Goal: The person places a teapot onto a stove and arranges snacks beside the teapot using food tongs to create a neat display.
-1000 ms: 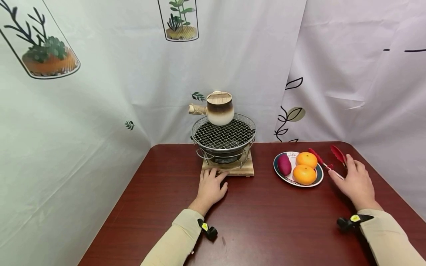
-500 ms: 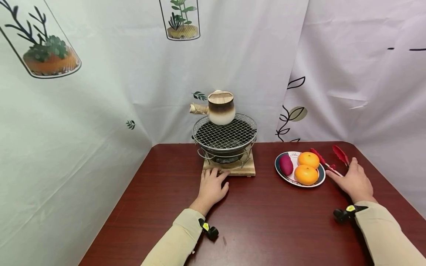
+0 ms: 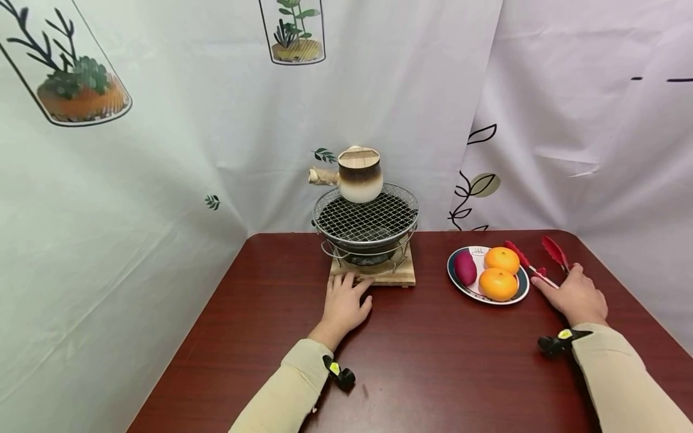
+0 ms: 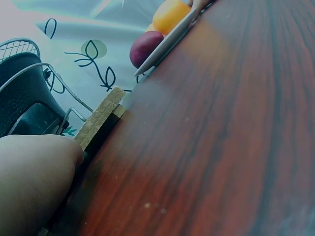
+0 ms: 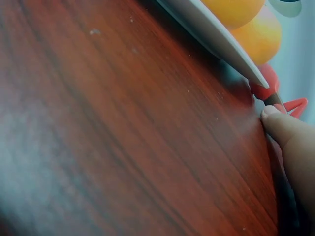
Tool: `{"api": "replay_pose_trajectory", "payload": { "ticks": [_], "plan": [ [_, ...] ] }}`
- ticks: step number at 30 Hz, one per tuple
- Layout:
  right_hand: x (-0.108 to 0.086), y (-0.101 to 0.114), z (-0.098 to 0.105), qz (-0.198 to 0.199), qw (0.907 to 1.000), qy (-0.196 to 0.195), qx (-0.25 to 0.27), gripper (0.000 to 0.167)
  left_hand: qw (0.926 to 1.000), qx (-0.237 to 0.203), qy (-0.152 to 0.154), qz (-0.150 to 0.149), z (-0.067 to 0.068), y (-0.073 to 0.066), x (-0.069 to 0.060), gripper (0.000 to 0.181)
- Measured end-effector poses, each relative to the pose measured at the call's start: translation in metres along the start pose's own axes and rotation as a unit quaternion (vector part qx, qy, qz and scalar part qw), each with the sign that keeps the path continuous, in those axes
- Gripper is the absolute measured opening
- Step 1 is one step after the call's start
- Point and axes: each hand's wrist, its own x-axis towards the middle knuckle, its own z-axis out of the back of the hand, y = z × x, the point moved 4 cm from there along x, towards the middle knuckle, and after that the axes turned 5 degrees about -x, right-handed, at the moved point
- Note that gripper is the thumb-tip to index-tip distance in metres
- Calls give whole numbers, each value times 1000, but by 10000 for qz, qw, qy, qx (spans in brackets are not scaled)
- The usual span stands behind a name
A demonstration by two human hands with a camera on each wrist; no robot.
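Observation:
At the head view's right, my right hand (image 3: 579, 297) is on a pair of red-tipped tongs (image 3: 553, 249), their arms spread apart. The thumb (image 5: 280, 123) lies along one arm in the right wrist view, and the fingers bend over the other. My left hand (image 3: 343, 304) rests with spread fingers at the front edge of a wooden board (image 3: 397, 278). On that board stands a small round grill (image 3: 368, 225) with a wire mesh top. A lidded pot (image 3: 360, 180) with a side handle sits on the mesh.
Beside the tongs lies an oval plate (image 3: 476, 296) with a purple sweet potato (image 3: 465, 268) and two oranges (image 3: 498, 284). All of it stands on a dark red table (image 3: 433, 361). A printed white curtain (image 3: 411, 90) hangs behind and at the sides.
My right hand has shifted slightly, its fingers bending in more over the tongs, and its forearm has come a little left and up. The left hand stays at the board.

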Motion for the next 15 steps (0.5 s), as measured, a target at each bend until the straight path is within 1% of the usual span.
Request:
{"api": "replay_pose_trajectory", "payload": {
  "ticks": [3, 7, 15],
  "plan": [
    [-1, 2, 0, 45, 10000, -57, 6, 113, 10000, 6, -13, 5, 1, 0, -1, 42],
    [-1, 2, 0, 25, 10000, -17, 39, 114, 10000, -7, -47, 3, 2, 0, 0, 42],
    [-4, -2, 4, -225, 9995, 154, 189, 117, 10000, -6, -53, -16, 3, -1, -1, 41]
  ]
}}
